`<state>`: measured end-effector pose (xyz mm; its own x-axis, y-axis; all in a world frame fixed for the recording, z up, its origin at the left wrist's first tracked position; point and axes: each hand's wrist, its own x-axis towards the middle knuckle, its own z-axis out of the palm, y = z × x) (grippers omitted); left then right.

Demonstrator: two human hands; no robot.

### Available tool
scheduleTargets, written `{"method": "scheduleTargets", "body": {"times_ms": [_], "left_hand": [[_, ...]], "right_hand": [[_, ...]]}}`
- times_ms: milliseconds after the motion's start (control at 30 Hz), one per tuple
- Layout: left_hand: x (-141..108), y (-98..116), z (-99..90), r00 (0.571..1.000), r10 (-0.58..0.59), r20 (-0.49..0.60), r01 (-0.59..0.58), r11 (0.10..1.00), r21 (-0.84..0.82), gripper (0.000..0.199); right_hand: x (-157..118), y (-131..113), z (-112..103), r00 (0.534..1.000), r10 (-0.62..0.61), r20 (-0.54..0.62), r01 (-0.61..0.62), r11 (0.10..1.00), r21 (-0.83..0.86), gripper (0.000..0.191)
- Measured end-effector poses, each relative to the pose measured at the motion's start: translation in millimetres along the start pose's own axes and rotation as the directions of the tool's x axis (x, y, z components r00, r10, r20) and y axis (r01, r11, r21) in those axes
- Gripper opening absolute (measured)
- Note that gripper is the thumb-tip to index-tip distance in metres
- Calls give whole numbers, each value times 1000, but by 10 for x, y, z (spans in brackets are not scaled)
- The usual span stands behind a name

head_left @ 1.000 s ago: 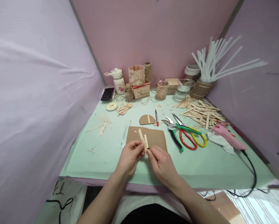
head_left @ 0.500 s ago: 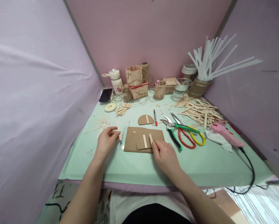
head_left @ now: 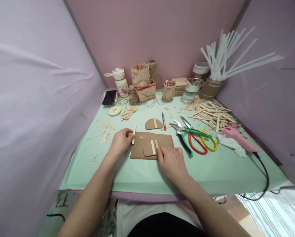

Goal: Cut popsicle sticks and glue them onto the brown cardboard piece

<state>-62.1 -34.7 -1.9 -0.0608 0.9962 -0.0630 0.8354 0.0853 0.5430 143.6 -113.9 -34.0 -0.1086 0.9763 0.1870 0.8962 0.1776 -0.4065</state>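
A wooden craft stick (head_left: 134,131) is pinched upright in my left hand (head_left: 120,142), over the left edge of a brown cardboard sheet (head_left: 138,149). My right hand (head_left: 171,160) has its fingers closed on the lower end of another craft stick (head_left: 156,144). That stick lies on a smaller cardboard piece (head_left: 147,152), close beside a pale stick strip (head_left: 152,147). The smaller piece rests on the sheet, its right part hidden by my hand. Behind the sheet is a half-round cardboard piece (head_left: 149,124) with one strip across it.
Pruning shears (head_left: 184,141), red-and-yellow-handled scissors (head_left: 198,144) and a pink glue gun (head_left: 238,138) lie to the right. A pile of craft sticks (head_left: 211,113) sits behind them. A red marker (head_left: 163,121), a water bowl (head_left: 191,92) and a white bottle (head_left: 121,84) stand or lie farther back.
My left hand has moved right with its craft stick, from beside the cardboard sheet to its left edge. The right hand's stick has shifted left, nearer the pale strip.
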Motion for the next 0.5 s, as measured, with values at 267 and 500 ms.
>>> {"method": "scheduleTargets", "body": {"times_ms": [267, 500], "left_hand": [[-169, 175, -21, 951, 304, -61, -299, 951, 81, 30], [-323, 435, 219, 752, 606, 259, -602, 792, -103, 61]], "right_hand": [[-57, 165, -93, 999, -14, -39, 16, 998, 55, 32], [-70, 375, -123, 986, -147, -82, 163, 955, 247, 24]]}}
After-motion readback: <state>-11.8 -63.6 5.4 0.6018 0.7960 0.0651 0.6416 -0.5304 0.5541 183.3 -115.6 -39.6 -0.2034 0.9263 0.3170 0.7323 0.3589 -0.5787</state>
